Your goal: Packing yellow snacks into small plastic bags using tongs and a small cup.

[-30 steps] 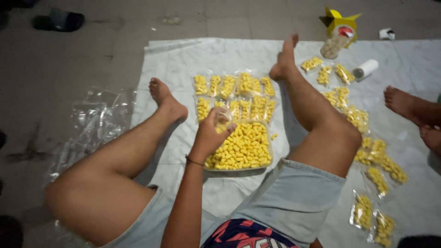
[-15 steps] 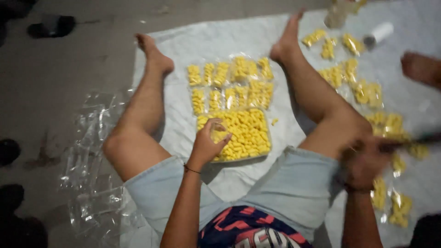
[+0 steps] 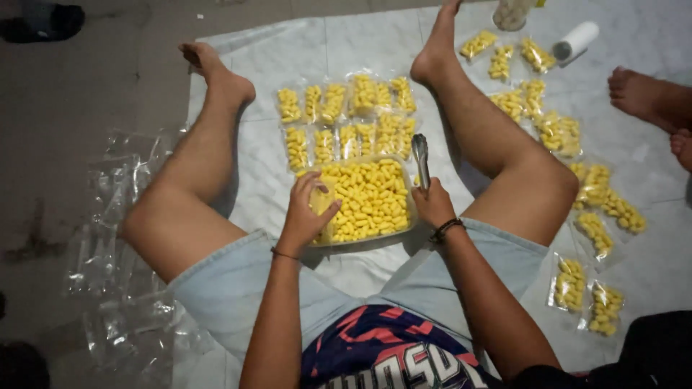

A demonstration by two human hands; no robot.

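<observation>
The person sits on a pale sheet (image 3: 346,50) spread over the floor, legs apart, so the tray (image 3: 367,199) of yellow snack pieces lies between the thighs at the centre of the frame, within easy reach of both hands.

The left hand (image 3: 306,212) rests at the tray's left edge, its grip pinching a small clear bag (image 3: 322,204) that already shows some yellow pieces. It holds the bag right against the heap, probably so pieces have little way to travel.

The right hand (image 3: 434,204) sits at the tray's right edge, grip closed around the handle of metal tongs (image 3: 421,160). The tongs point toward the top of the frame, over the sheet just beside the tray; whether their tips are together or apart I cannot tell.

Just above the tray, between the feet, filled bags (image 3: 346,119) lie in 2 rows, side by side and touching, which keeps them out of the working space yet close. More filled bags (image 3: 577,187) trail down the right side of the frame, outside the right leg. Empty clear bags (image 3: 115,238) lie heaped on the bare floor at the left, near the hand that takes them.

At the upper right stand a white roll (image 3: 575,42) and a jar (image 3: 513,13), well apart from the tray. Another person's feet (image 3: 649,101) show at the right edge.
</observation>
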